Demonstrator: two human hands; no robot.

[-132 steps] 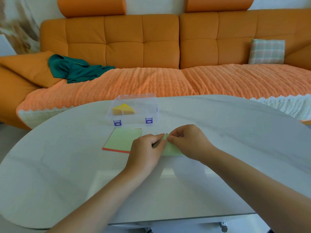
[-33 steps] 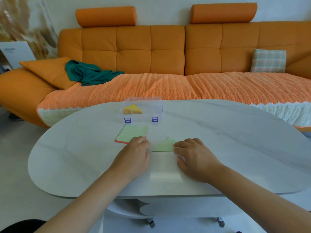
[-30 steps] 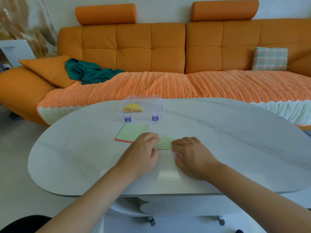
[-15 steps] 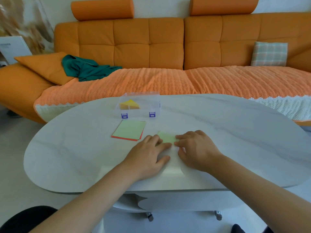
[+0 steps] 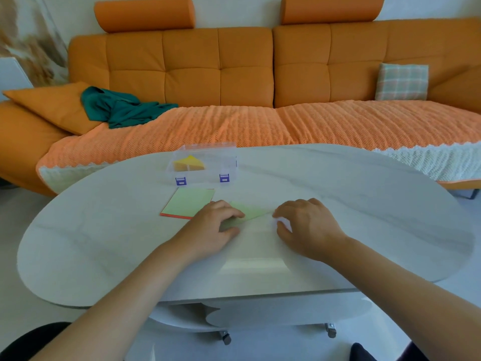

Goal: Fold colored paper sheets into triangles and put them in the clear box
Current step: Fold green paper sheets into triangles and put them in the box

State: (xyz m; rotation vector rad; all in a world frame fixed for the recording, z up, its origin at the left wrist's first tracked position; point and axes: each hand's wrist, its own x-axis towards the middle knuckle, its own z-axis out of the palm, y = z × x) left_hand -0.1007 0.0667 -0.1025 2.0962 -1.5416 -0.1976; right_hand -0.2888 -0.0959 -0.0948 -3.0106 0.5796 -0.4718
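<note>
A light green paper folded into a triangle lies flat on the white table, between my hands. My left hand covers its left part, fingers on top and thumb curled at its near edge, pinching it. My right hand rests on the table with loosely curled fingers, its index fingertip at the triangle's right tip, holding nothing. Behind them stands the clear box with blue latches. A folded yellow and orange triangle lies in its left side.
A small stack of square sheets, green on top with a red one under it, lies left of the triangle, in front of the box. An orange sofa with a teal cloth and a checked cushion runs behind the table.
My right hand has slid to the right off the green paper, uncovering more of the triangle. My left hand now curls round its left part instead of pressing flat.
</note>
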